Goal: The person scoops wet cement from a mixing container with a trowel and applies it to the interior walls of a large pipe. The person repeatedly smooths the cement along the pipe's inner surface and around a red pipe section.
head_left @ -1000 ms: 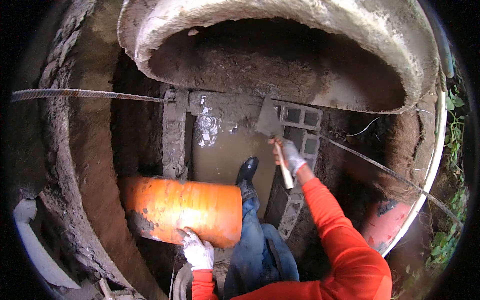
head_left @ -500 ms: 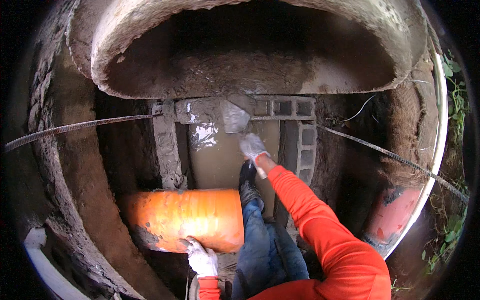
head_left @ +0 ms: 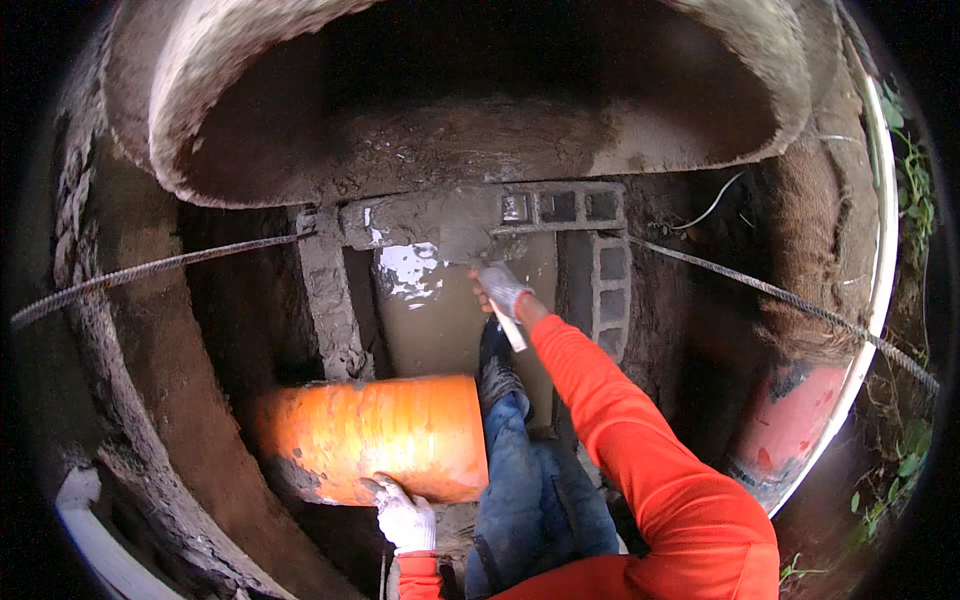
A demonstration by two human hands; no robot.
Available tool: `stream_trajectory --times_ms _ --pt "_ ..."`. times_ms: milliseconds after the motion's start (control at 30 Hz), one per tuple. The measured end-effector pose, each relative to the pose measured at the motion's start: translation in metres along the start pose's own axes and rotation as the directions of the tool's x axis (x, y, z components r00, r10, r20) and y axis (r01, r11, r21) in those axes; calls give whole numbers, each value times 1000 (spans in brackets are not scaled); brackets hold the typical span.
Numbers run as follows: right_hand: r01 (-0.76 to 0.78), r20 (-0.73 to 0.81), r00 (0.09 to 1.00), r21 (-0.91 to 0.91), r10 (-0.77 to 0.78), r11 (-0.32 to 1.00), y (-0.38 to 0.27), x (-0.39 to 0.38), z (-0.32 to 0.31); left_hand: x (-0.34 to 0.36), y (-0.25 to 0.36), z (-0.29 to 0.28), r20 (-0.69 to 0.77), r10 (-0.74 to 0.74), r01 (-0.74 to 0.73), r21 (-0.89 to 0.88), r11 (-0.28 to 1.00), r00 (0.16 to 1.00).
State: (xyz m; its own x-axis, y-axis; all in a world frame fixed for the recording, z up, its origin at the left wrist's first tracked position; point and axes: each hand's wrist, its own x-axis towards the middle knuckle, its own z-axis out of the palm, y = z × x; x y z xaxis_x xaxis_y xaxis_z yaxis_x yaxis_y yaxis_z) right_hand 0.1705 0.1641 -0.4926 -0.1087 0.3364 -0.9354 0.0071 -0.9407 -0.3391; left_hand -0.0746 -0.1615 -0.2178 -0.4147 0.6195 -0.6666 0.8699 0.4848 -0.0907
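In a white, mud-stained glove, my right hand (head_left: 503, 288) grips a trowel by its pale handle (head_left: 512, 331). The grey trowel blade (head_left: 464, 241) is at the mortar-covered top of the far block wall (head_left: 415, 217) and blends with the wet mortar. My left hand (head_left: 404, 513), also gloved, lies on the lower side of a large orange pipe (head_left: 375, 432), its fingers resting against the surface rather than wrapped around it. Muddy water (head_left: 430, 335) fills the pit inside the blocks.
A wide concrete pipe mouth (head_left: 400, 160) overhangs the far wall. Hollow blocks (head_left: 610, 278) line the right side, and a mortared wall (head_left: 332, 305) the left. Steel bars (head_left: 150, 268) cross both sides. A red pipe (head_left: 790, 415) stands right; my boot (head_left: 495, 360) is in the middle.
My right hand has turned over, and the trowel blade has tipped from face-up to lying against the mortar. The handle now shows below the hand. My left hand stays on the pipe.
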Motion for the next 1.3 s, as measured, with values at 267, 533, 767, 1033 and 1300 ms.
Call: stream_trajectory --times_ms 267,533,767,1033,1300 --pt "338 211 890 -900 -404 276 -2 -11 -32 0 0 2 81 0 -3 47 999 997" --pt "166 130 746 -986 -653 -6 -18 -58 -106 2 -2 0 108 -45 36 87 996 993" --pt "112 -302 947 -8 -109 994 19 -129 -107 2 -1 -3 88 44 -53 103 993 995" --pt "67 -205 976 -34 -72 997 63 -430 -77 10 -39 16 118 110 -129 167 978 987" --pt "243 -319 748 -685 -583 686 128 -646 -108 42 46 -134 234 531 -558 68 827 815"
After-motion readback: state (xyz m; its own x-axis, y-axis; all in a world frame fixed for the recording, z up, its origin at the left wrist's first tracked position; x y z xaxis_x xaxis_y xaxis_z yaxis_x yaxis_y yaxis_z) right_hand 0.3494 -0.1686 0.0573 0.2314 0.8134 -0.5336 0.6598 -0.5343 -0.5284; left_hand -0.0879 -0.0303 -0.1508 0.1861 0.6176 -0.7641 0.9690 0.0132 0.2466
